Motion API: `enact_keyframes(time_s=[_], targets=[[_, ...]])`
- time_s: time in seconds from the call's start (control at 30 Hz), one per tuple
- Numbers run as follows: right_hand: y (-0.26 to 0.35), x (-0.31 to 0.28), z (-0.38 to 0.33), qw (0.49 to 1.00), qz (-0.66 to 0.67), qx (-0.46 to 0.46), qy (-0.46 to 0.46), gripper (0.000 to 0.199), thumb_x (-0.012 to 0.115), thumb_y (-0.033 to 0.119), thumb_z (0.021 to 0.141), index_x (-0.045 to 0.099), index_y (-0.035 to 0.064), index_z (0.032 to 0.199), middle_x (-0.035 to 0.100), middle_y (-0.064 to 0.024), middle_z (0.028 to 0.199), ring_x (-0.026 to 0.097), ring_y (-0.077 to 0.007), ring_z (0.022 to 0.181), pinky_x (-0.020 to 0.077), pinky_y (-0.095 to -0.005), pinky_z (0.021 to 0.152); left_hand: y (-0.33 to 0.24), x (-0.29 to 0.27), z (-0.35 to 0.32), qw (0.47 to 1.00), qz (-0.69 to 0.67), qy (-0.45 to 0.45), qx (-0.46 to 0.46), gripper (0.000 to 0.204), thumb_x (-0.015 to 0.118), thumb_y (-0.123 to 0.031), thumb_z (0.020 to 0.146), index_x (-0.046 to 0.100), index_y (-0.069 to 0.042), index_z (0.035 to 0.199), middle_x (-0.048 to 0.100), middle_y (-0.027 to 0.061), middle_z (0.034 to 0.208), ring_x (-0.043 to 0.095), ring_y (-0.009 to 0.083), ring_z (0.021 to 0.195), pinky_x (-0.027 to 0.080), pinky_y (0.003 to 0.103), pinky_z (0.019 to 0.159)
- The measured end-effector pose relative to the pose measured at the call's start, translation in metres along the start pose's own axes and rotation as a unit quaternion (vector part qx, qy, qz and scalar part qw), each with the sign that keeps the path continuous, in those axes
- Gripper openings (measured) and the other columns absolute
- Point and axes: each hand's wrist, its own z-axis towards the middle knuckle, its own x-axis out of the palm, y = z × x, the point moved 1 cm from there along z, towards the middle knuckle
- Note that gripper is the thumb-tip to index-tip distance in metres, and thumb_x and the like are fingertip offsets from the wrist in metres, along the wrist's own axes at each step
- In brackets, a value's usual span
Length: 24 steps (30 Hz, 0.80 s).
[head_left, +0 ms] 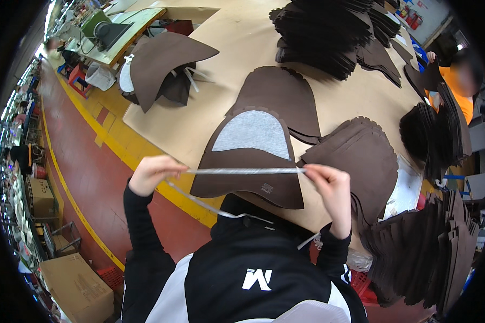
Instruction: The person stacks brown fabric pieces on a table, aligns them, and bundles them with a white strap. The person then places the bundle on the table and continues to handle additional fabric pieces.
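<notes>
A narrow light-grey tape (242, 171) stretches between my two hands, level above a dark brown cut panel (285, 194). My left hand (155, 173) pinches one end of the stretch, and a loose tail hangs from it toward my lap. My right hand (331, 191) pinches the other end; a short tail shows below, near my right sleeve. The panel has a curved, notched top edge and bears a grey fabric patch (253, 133) across its upper part. It lies at the table's near edge, overlapping more brown panels (277, 91) behind it.
Panels lie in a fanned pile (355, 156) to the right on the tan table (221, 64). Tall dark stacks (323, 37) stand at the back. Pieces with white strips (164, 64) rest at far left. Another person in orange (458, 94) handles panels at right. Cardboard box (78, 285) on the left floor.
</notes>
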Motion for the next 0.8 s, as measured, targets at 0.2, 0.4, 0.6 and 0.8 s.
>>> enact_keyframes(time_s=[0.2,0.4,0.6,0.8], targets=[[-0.06,0.016,0.02,0.992,-0.002,0.122,0.035,0.018,0.058,0.007,0.095,0.071,-0.0036,0.101,0.064,-0.0024,0.064,0.054,-0.0059,0.055,0.0437,-0.0229,0.053,0.114,0.047,0.024,0.972,-0.162,-0.051,-0.161,0.018,0.059,-0.005,0.094,0.07,0.003,0.106,0.069,0.0033,0.086,0.063,0.0109,0.081,0.049,0.024,0.078],[-0.079,0.04,0.012,0.984,0.007,0.151,0.089,0.024,0.046,0.01,0.101,0.063,-0.0051,0.109,0.069,-0.0073,0.095,0.06,-0.0088,0.088,0.0479,-0.0248,0.08,0.103,0.095,0.015,0.935,-0.182,-0.161,-0.257,0.023,0.059,-0.014,0.098,0.069,0.005,0.106,0.067,-0.0007,0.083,0.057,0.0061,0.074,0.047,0.022,0.068],[-0.071,0.042,0.018,0.974,0.018,0.2,0.1,0.031,0.043,0.015,0.103,0.061,-0.0039,0.12,0.068,-0.0074,0.091,0.061,-0.0098,0.083,0.0485,-0.0247,0.076,0.105,0.088,0.017,0.912,-0.255,-0.061,-0.316,0.025,0.053,-0.014,0.1,0.067,0.006,0.102,0.066,-0.0009,0.078,0.055,0.0054,0.069,0.042,0.023,0.061],[-0.075,0.037,-0.009,0.945,0.115,0.266,0.149,0.029,0.045,0.011,0.099,0.064,-0.0058,0.113,0.07,-0.0117,0.101,0.062,-0.0142,0.092,0.0478,-0.0272,0.083,0.085,0.119,-0.025,0.912,-0.216,-0.044,-0.346,0.024,0.049,-0.009,0.098,0.068,0.003,0.106,0.067,0.0015,0.078,0.058,0.0068,0.07,0.046,0.024,0.062]])
